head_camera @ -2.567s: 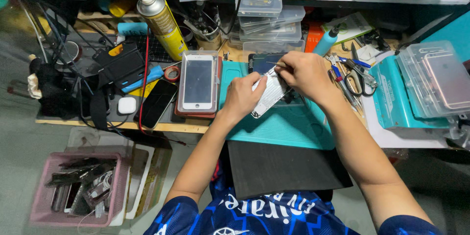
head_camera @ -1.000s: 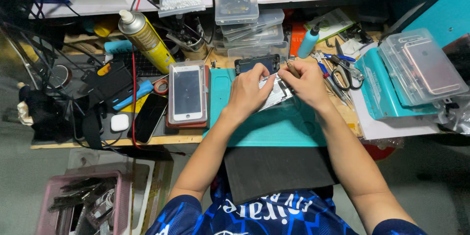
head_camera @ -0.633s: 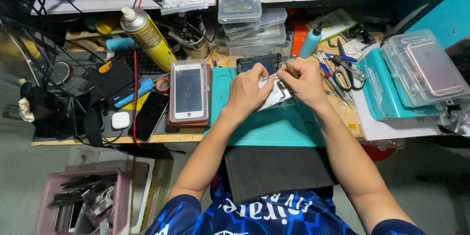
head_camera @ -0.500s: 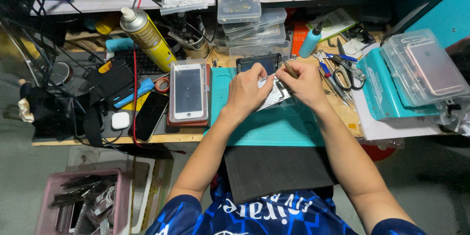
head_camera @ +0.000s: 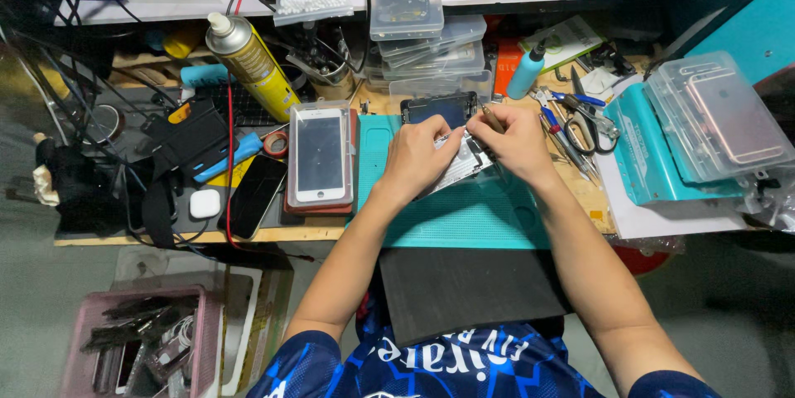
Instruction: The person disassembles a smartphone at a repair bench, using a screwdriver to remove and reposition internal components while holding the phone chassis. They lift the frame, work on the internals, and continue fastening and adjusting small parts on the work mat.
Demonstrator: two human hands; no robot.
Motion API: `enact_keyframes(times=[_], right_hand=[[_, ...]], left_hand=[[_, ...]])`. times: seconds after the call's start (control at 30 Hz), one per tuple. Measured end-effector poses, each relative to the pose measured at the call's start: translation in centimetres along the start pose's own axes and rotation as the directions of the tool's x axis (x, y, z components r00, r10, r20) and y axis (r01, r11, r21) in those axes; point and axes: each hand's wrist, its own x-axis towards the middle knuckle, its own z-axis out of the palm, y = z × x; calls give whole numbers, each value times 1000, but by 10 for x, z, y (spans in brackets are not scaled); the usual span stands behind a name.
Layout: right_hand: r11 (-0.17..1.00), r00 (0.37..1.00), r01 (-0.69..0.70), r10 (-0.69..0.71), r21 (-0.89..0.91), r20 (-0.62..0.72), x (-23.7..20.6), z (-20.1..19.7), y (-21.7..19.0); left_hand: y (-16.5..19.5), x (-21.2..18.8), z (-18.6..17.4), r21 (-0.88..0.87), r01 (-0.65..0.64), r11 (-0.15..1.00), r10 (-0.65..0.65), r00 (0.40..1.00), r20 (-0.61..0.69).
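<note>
An opened phone, silver inside, is being held flat on the teal mat at the middle of the table. It is being pinned by the left hand, fingers curled together and pressing down on its left part. A thin tool is being pinched by the right hand between closed fingertips, its tip being pointed down at the phone's upper right part. Whether the tip is touching cannot be told. The dark screen panel is being left lying at the mat's far edge, just above the hands. A white phone in a clear tray is being kept just left of the mat, and a yellow spray can is lying tilted beyond it. Scissors and small tools are lying near the right hand. A stack of clear cases with a pink phone is being kept well to the right.
</note>
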Motion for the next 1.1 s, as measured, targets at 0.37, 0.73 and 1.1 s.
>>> enact_keyframes(times=[0.37, 0.73, 1.1], right_hand=[[1000, 1000, 21, -20, -19, 24, 1, 4, 0], [998, 996, -12, 7, 63, 92, -1, -1, -3], [987, 991, -68, 51, 146, 120, -1, -2, 1]], left_hand=[[-3, 0, -2, 7, 50, 999, -50, 999, -3], [5, -6, -8, 8, 77, 997, -77, 997, -11], [2, -8, -6, 11, 1, 1000, 0, 998, -58]])
